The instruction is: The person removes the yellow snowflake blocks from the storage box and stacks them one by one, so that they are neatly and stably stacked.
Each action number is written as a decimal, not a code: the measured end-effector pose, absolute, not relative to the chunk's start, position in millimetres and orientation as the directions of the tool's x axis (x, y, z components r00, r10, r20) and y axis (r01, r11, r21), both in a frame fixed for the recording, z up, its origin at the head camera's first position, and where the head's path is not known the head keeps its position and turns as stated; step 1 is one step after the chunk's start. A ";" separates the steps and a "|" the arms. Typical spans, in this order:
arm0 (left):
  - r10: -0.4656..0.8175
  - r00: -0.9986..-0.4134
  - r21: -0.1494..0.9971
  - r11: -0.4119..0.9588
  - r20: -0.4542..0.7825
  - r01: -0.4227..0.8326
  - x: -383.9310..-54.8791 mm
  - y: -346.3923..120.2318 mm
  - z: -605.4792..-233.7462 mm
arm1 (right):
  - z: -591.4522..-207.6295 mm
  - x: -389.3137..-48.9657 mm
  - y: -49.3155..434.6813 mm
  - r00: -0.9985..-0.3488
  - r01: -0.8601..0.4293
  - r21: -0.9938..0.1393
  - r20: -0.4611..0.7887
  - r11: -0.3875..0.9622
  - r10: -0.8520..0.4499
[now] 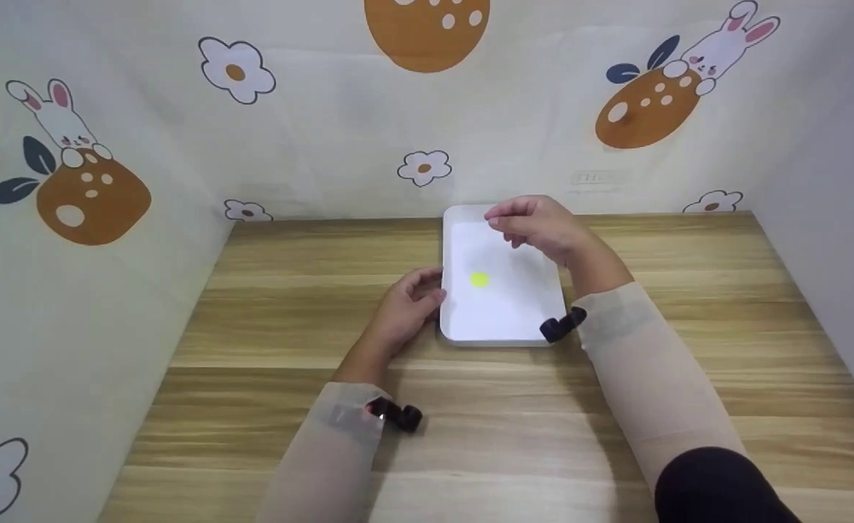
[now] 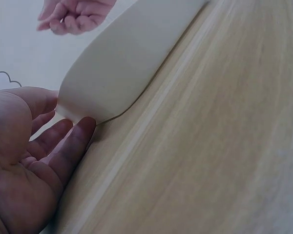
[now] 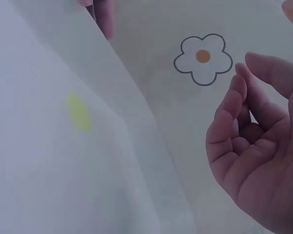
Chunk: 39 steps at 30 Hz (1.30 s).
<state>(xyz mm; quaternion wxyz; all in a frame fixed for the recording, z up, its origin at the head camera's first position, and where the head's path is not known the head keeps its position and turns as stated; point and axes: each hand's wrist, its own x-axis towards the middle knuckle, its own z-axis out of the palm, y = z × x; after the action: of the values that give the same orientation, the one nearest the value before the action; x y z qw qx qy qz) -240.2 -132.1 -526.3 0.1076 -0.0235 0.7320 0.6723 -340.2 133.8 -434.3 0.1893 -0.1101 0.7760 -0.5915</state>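
A shallow white tray (image 1: pixel 503 319) lies on the wooden table, with one flat yellow-green disc (image 1: pixel 479 280) on its floor. My left hand (image 1: pixel 405 309) holds the tray's left edge, thumb and fingers at the rim. In the left wrist view, the left hand's fingers (image 2: pixel 80 139) meet the pale outer wall of the tray (image 2: pixel 122 63) close to the tabletop. My right hand (image 1: pixel 539 225) hovers over the tray's far part. Its fingers (image 3: pixel 224 129) are loosely bent, the thumb near the index fingertip, and no object shows between them.
A cream cloth (image 1: pixel 325 109) printed with flowers, rabbits and oranges hangs behind the table and along its left side. A pale wall (image 1: pixel 826 145) borders the right. The wood-grain tabletop (image 1: pixel 289 290) surrounds the tray. Small black cameras (image 1: pixel 398 415) sit on both wrists.
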 end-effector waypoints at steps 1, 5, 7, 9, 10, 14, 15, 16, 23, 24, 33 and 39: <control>0.110 -0.976 0.979 0.097 -0.190 -0.179 -240.2 -132.0 -526.0 | -435.2 -343.8 131.2 -0.897 0.070 -0.957 -0.184 0.281 -0.401; 0.113 -0.976 0.981 0.090 -0.184 -0.174 -240.0 -131.8 -525.9 | -443.1 -356.4 123.8 -0.867 0.102 -0.943 -0.240 0.315 -0.437; 0.112 -0.977 0.981 0.087 -0.182 -0.173 -239.7 -131.6 -525.8 | -448.2 -360.6 121.4 -0.855 0.110 -0.936 -0.261 0.335 -0.448; 0.108 -0.978 0.982 0.082 -0.178 -0.169 -239.4 -131.4 -525.8 | -453.4 -363.6 119.2 -0.849 0.111 -0.928 -0.275 0.356 -0.451; 0.107 -0.979 0.983 0.081 -0.175 -0.167 -239.2 -131.3 -525.8 | -456.1 -364.4 118.4 -0.847 0.112 -0.925 -0.279 0.362 -0.452; 0.107 -0.981 0.985 0.076 -0.161 -0.154 -238.9 -131.1 -526.4 | -466.4 -366.0 115.8 -0.836 0.110 -0.914 -0.298 0.390 -0.460; 0.110 -0.981 0.986 0.076 -0.159 -0.151 -238.9 -131.1 -526.4 | -469.1 -366.4 115.5 -0.830 0.107 -0.908 -0.306 0.404 -0.466; 0.115 -0.981 0.986 0.071 -0.158 -0.150 -238.9 -131.2 -526.4 | -471.7 -366.9 115.3 -0.823 0.096 -0.899 -0.313 0.427 -0.473; 0.142 -0.977 0.987 0.040 -0.160 -0.156 -239.1 -132.2 -527.3 | -485.4 -369.9 117.3 -0.788 -0.017 -0.824 -0.338 0.566 -0.515; 0.140 -0.977 0.987 0.041 -0.161 -0.157 -239.1 -132.3 -527.4 | -486.2 -369.9 117.6 -0.786 -0.028 -0.819 -0.337 0.573 -0.519; 0.128 -0.977 0.985 0.055 -0.168 -0.162 -238.3 -131.2 -525.9 | -490.8 -368.2 118.3 -0.768 -0.065 -0.785 -0.355 0.616 -0.533; 0.128 -0.977 0.984 0.058 -0.173 -0.167 -238.6 -131.0 -526.1 | -490.9 -365.8 118.7 -0.762 -0.106 -0.763 -0.350 0.638 -0.545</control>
<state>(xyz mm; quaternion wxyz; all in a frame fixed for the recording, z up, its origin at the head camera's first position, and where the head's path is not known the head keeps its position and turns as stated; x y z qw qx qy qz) -238.6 -131.0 -526.1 0.1075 -0.0137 0.7192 0.6863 -365.8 118.7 -490.9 0.2881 -0.1900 0.8577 -0.3810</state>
